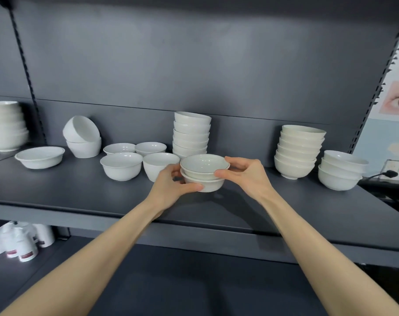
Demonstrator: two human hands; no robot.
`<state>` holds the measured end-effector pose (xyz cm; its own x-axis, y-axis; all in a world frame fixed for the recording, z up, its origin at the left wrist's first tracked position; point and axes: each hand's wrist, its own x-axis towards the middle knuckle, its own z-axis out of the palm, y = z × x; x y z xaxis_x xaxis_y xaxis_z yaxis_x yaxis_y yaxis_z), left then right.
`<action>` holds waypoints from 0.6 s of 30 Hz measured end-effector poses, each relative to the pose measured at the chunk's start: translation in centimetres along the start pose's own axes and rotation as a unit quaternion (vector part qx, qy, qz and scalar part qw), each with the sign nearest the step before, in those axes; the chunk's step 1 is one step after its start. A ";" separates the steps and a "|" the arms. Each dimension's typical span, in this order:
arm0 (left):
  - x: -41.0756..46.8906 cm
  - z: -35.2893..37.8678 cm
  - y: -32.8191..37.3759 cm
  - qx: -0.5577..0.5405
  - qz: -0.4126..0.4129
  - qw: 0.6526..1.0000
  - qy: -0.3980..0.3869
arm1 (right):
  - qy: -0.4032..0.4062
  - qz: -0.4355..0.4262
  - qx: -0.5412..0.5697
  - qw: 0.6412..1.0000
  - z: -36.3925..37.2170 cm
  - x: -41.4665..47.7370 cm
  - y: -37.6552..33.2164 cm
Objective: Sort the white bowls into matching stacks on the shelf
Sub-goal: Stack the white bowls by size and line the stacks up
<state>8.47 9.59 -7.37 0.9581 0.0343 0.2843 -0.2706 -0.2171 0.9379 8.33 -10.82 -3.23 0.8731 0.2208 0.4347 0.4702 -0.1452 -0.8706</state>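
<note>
Frame centre, on shelf (pixel 79 188): two nested white bowls (pixel 204 173), gripped by left hand (pixel 171 184) and right hand (pixel 246 173).

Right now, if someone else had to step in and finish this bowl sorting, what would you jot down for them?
Left hand: gripping the lower bowl of a two-bowl pair at the shelf's middle front.
Right hand: pinching the rim of the upper bowl, nested in the lower one.
Done: a tall stack behind the hands, a second stack to the right, a short stack far right.
Left: four loose bowls left of centre, a tilted pair, one shallow wide bowl. Match each to its stack.
</note>
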 end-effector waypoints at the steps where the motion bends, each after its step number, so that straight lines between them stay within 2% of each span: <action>1: -0.3 -0.7 0.4 0.000 0.002 1.000 0.009 | -0.002 -0.004 0.000 1.000 0.6 0.1 -0.6; 9: -3.0 -9.4 1.7 -0.009 0.019 0.997 0.075 | -0.036 -0.028 0.010 0.999 8.7 2.0 -4.3; 18: -5.7 -25.0 -0.9 0.009 0.010 0.993 0.115 | -0.073 -0.048 0.057 0.995 24.2 4.1 -6.7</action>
<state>0.95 33.96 -4.87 0.9052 0.2517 0.3423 -0.2854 -0.2368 0.9287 5.66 14.45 -1.19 0.7936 0.3663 0.4857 0.5250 -0.0090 -0.8510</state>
